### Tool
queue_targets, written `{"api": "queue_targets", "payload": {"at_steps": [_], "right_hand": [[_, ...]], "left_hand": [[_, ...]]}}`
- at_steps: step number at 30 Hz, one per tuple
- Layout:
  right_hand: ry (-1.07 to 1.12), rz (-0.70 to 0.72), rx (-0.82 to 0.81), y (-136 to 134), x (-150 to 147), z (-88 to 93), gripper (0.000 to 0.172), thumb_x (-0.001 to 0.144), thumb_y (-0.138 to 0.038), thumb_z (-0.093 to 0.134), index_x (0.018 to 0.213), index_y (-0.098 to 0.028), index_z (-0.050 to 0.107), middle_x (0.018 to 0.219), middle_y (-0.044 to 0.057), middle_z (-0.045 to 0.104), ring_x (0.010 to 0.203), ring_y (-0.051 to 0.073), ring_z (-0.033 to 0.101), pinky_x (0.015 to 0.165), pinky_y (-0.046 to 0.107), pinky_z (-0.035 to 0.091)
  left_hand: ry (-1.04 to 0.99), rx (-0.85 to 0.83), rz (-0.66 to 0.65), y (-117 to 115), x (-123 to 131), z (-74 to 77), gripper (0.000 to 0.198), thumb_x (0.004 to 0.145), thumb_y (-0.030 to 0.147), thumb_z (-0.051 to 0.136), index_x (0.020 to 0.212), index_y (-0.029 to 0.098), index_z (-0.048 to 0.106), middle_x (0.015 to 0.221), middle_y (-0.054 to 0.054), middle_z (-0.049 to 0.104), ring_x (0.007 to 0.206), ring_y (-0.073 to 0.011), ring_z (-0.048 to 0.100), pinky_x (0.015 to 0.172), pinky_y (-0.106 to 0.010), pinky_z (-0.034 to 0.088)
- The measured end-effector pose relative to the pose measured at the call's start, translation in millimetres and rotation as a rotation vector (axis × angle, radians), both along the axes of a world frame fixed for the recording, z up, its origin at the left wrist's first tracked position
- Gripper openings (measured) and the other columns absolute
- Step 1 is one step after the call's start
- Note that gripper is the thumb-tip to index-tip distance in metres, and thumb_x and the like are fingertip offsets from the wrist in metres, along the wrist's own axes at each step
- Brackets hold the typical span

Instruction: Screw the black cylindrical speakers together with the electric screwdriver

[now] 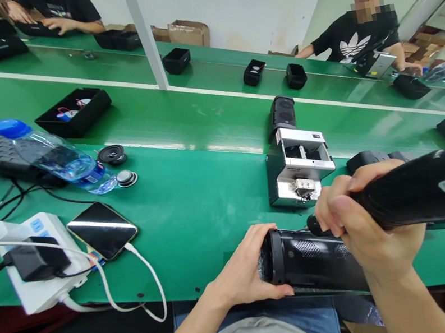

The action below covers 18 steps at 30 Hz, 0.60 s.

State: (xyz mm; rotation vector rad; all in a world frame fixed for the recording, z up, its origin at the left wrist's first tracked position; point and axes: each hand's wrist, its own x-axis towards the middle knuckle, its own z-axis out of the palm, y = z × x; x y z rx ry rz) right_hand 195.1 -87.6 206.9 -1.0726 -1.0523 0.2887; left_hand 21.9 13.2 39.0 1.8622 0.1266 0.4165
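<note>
A black speaker housing [309,274] with perforated patches lies on its side along the near edge of the green bench. My left hand [252,266] grips its left end, thumb below and fingers over the top. In my right hand [367,216] is a black electric screwdriver [413,185], held tilted with its body running off to the right. The tip points left and meets the upper side of the housing or hovers just over it; I cannot tell which. Behind the housing stands a silver and black screw feeder [302,167]. My right hand covers the housing's right part.
To the left are a phone [103,230], a white power strip [48,275] with cables, a water bottle [63,162] and two loose speaker drivers [112,155]. Black housings, one an open box with wires [75,114], sit along the line. Two people work across the bench.
</note>
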Motion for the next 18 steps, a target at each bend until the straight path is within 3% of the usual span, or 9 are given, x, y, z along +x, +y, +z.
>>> {"api": "queue_targets", "payload": {"at_steps": [3, 6, 8, 11, 14, 18], "right_hand": [[-0.03, 0.018, -0.067, -6.1, 3.9, 3.1, 0.023, 0.105, -0.01, 0.077, 0.113, -0.025, 0.062, 0.082, -0.005, 0.066, 0.058, 0.013, 0.063, 0.052, 0.027, 0.052], [-0.01, 0.01, -0.035, -12.2, 15.7, 21.3, 0.028, 0.102, -0.011, 0.078, 0.121, -0.027, 0.066, 0.072, -0.007, 0.062, 0.05, 0.014, 0.057, 0.049, 0.028, 0.05], [0.023, -0.098, 0.076, -12.8, 27.6, 38.7, 0.035, 0.093, -0.009, 0.08, 0.121, -0.026, 0.069, 0.064, -0.009, 0.056, 0.042, 0.014, 0.048, 0.043, 0.029, 0.045], [0.005, -0.35, 0.232, -4.0, 46.7, 57.5, 0.032, 0.079, -0.009, 0.083, 0.102, -0.026, 0.07, 0.06, -0.008, 0.054, 0.042, 0.016, 0.043, 0.041, 0.031, 0.043], [-0.051, -0.458, 0.281, 12.7, 60.5, 56.9, 0.026, 0.078, -0.01, 0.084, 0.09, -0.026, 0.066, 0.06, -0.007, 0.055, 0.044, 0.018, 0.05, 0.043, 0.034, 0.046], [-0.08, -0.481, 0.168, 29.4, 66.6, 42.9, 0.023, 0.083, -0.016, 0.083, 0.094, -0.023, 0.064, 0.059, -0.008, 0.055, 0.043, 0.019, 0.054, 0.047, 0.034, 0.05]], "left_hand": [[-0.01, -0.005, 0.008, -1.0, -0.3, 0.4, 0.113, 0.075, 0.058, 0.107, 0.165, 0.026, 0.046, 0.16, -0.019, 0.06, 0.151, -0.0442, 0.06, 0.131, -0.063, 0.05], [0.009, -0.008, 0.012, -1.5, -1.0, 1.2, 0.112, 0.073, 0.045, 0.107, 0.164, 0.025, 0.046, 0.16, -0.019, 0.059, 0.153, -0.0442, 0.059, 0.132, -0.063, 0.049], [0.048, -0.001, 0.014, -1.6, -1.5, 2.0, 0.111, 0.072, 0.038, 0.105, 0.164, 0.025, 0.046, 0.162, -0.02, 0.057, 0.155, -0.0451, 0.057, 0.133, -0.064, 0.048], [0.083, 0.01, 0.011, -1.9, -2.3, 2.2, 0.111, 0.072, 0.037, 0.104, 0.166, 0.025, 0.045, 0.166, -0.021, 0.055, 0.157, -0.046, 0.055, 0.133, -0.064, 0.048], [0.078, 0.01, 0.011, -2.3, -2.7, 0.9, 0.113, 0.073, 0.038, 0.104, 0.168, 0.025, 0.043, 0.167, -0.021, 0.054, 0.158, -0.0462, 0.054, 0.134, -0.065, 0.047], [0.076, 0.017, 0.015, -2.5, -3.5, -0.7, 0.114, 0.075, 0.038, 0.104, 0.169, 0.024, 0.041, 0.168, -0.022, 0.053, 0.159, -0.0464, 0.054, 0.134, -0.066, 0.047]]}}
